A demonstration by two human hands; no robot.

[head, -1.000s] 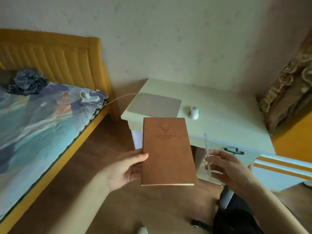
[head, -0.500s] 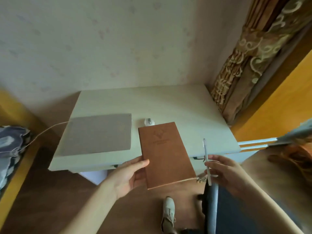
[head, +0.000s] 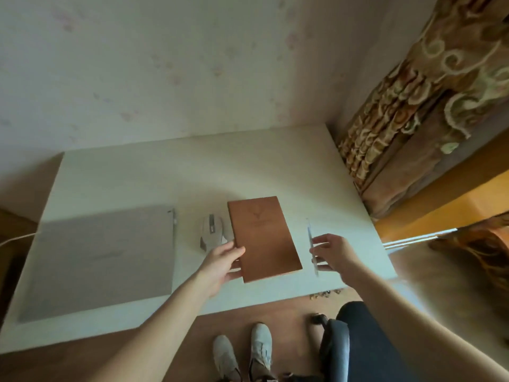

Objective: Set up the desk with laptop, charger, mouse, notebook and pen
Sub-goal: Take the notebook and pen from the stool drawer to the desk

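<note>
A closed grey laptop (head: 107,257) lies on the left of the pale desk (head: 192,172), with a white charger cable (head: 16,239) running off its left edge. A white mouse (head: 210,232) sits just right of the laptop. My left hand (head: 221,261) grips the left edge of a brown notebook (head: 264,238) with a deer emblem, held over the desk beside the mouse. My right hand (head: 334,253) pinches a thin pale pen (head: 311,241), held roughly parallel to the notebook's right edge.
A patterned brown curtain (head: 413,111) hangs at the desk's right end. A dark office chair (head: 344,343) stands on the wooden floor below the desk's front edge, beside my two feet in grey shoes (head: 242,351). The wall runs behind the desk.
I have stepped up to the desk. Both hands moved forward, carrying the notebook and pen from in front of the desk to above its top, right of the mouse.
</note>
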